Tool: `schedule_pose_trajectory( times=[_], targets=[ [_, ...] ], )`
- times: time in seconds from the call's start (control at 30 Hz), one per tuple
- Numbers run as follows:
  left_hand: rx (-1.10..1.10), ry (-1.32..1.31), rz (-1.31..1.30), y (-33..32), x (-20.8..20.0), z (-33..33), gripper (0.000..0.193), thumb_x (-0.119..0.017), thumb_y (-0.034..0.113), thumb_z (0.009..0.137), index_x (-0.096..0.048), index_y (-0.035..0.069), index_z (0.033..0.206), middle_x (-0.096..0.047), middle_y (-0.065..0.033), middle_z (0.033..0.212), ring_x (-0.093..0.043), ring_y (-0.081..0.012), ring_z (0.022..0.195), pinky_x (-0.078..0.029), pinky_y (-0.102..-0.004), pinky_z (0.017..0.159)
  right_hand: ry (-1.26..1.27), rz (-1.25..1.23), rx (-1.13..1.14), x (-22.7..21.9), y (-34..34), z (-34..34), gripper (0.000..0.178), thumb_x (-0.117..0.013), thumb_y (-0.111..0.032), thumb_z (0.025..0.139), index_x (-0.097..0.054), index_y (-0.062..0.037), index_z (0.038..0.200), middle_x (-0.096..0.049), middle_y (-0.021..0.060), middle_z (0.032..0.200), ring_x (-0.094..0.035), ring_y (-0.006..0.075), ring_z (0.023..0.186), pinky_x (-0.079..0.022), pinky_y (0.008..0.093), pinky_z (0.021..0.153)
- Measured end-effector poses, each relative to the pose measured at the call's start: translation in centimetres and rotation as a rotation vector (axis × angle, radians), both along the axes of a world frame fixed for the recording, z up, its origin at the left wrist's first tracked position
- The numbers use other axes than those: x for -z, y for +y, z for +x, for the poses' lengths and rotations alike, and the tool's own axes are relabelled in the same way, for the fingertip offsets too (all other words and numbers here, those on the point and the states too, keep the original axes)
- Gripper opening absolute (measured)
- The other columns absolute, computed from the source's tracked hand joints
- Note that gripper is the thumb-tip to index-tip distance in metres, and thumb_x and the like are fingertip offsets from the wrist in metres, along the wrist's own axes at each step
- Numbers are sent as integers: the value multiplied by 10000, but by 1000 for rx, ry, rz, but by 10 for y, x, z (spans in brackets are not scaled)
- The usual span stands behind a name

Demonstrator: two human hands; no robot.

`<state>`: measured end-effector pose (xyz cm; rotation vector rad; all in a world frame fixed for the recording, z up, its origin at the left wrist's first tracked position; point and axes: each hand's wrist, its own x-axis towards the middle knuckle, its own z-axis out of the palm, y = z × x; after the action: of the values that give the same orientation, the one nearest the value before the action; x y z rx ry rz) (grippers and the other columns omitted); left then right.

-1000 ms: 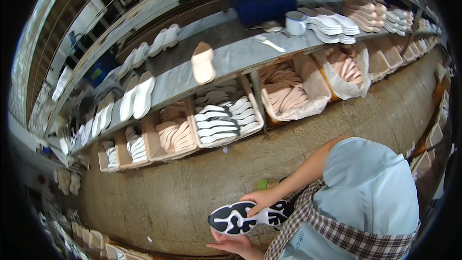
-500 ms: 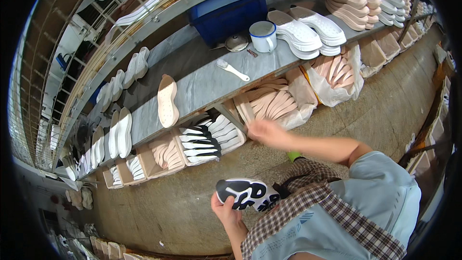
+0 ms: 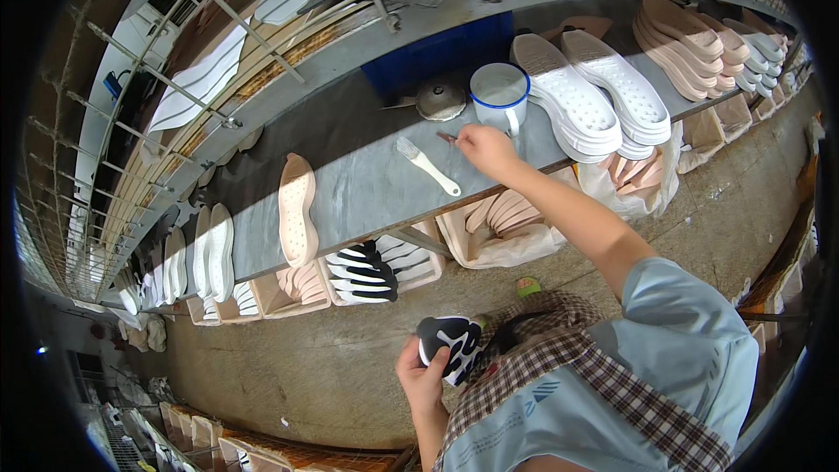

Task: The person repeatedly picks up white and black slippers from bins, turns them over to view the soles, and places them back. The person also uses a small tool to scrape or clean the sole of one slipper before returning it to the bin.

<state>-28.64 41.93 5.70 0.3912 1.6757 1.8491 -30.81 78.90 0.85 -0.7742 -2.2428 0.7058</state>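
In my left hand, low in front of my apron, is a black-and-white shoe sole with its patterned tread showing. My right hand reaches out over the workbench, fingers closed on a small dark-red item; its exact kind is too small to make out. Right behind that hand stands a white enamel mug with a blue rim. A metal lid lies to the mug's left. Nearer the bench edge rests a white-handled brush.
White soles and beige soles are stacked along the bench to the right. One beige sole lies at left. Boxes of soles sit below the bench edge. A wire rack runs above, with a blue bin behind.
My right hand has gone from beside the bench's front edge up onto the bench, taking hold of the small dark-red item. The left hand still holds the sole, now tilted differently.
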Motion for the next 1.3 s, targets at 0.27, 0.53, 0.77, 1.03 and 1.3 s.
schedule_pose_trajectory(
  times=[0.27, 0.53, 0.77, 1.03, 1.3],
  targets=[
    [120, -113, 72, 13, 3, -49, 355, -660, -45, 757, -579, -34, 1102, -634, -47, 971, -582, -112, 857, -454, -237, 785, 739, -1536, -452, -68, -63, 62, 79, -602, -175, 880, -590, -97, 877, -432, -56, 546, -325, 49, 427, -240, 199, 406],
    [333, -111, 104, 24, 9, -84, 376, -629, -88, 753, -563, -35, 1119, -620, -38, 987, -577, -100, 861, -455, -226, 778, 895, -1538, -623, -95, -95, 83, 155, -507, -180, 915, -553, -44, 974, -648, 198, 948, -666, 271, 815, -551, 283, 628],
    [324, -94, 142, 39, 8, -91, 397, -637, -101, 738, -555, -36, 1122, -617, -45, 987, -581, -110, 869, -459, -228, 783, 763, -1314, -471, -104, -86, 79, 189, -510, -189, 925, -551, -28, 1016, -641, 179, 968, -656, 228, 780, -534, 290, 633],
    [320, -104, 129, 74, -1, -79, 410, -628, -98, 743, -545, -40, 1141, -621, -51, 1001, -587, -115, 876, -468, -233, 780, 681, -1274, -515, -107, -48, 87, 173, -565, -71, 877, -531, -71, 1047, -626, 116, 1018, -639, 196, 854, -520, 270, 676],
    [294, -88, 134, 99, 0, -79, 375, -633, -84, 748, -564, -41, 1114, -621, -42, 984, -579, -98, 836, -466, -221, 747, 556, -1188, -431, -113, -7, 96, 235, -564, 37, 805, -581, -42, 1026, -598, 32, 948, -613, 143, 820, -504, 255, 708]
  ],
)
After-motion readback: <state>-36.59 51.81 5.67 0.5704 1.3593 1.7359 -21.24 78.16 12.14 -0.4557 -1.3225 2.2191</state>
